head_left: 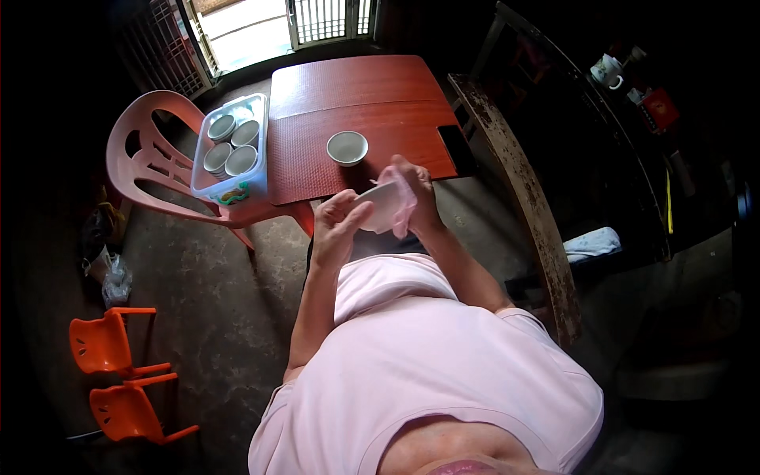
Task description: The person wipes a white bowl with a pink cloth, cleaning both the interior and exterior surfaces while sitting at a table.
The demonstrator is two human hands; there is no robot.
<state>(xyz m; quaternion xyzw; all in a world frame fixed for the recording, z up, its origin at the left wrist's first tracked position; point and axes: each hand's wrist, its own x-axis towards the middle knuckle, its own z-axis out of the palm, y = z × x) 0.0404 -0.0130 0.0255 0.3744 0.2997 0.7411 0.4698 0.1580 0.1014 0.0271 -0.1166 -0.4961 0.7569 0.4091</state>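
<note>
My left hand [338, 225] grips the rim of a white bowl [377, 209], which is tilted in front of my body near the table's front edge. A thin pink cloth [405, 203] lies over the bowl's right side, held there by my right hand [417, 190]. A second white bowl [347, 148] stands upright on the red table [362, 113], just beyond my hands. To the left, a clear plastic bin [263, 172] holds several stacked bowls [240, 160].
The bin is over a pink plastic chair [133, 172] beside the table. A worn wooden bench [510, 160] runs along the right. Small orange chairs [107, 347] stand on the floor at lower left. A white teapot [607, 71] is at the far right.
</note>
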